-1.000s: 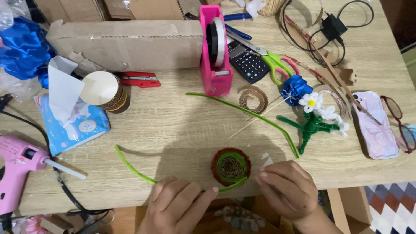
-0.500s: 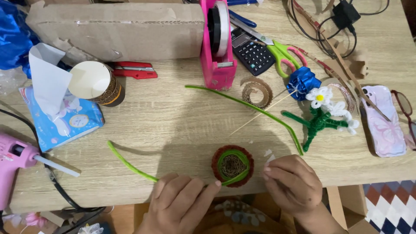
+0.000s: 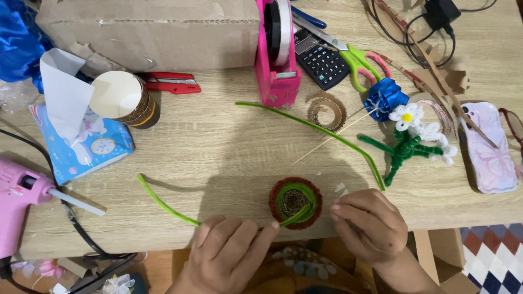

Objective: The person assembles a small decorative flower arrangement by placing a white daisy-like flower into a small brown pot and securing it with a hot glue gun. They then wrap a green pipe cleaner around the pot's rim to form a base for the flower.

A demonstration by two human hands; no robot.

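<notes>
While we coil the light-green pipe cleaner (image 3: 163, 202) inside the small round brown-rimmed coil (image 3: 295, 202) near the table's (image 3: 218, 152) front edge, our left hand (image 3: 229, 256) pins the stem flat — fingers together on it — and our right hand (image 3: 370, 226) curls shut just beside the coil. It seems wise to keep the stem taut and feed it snugly against the rim. Whether the right fingers pinch anything is hidden — we cannot tell.
</notes>
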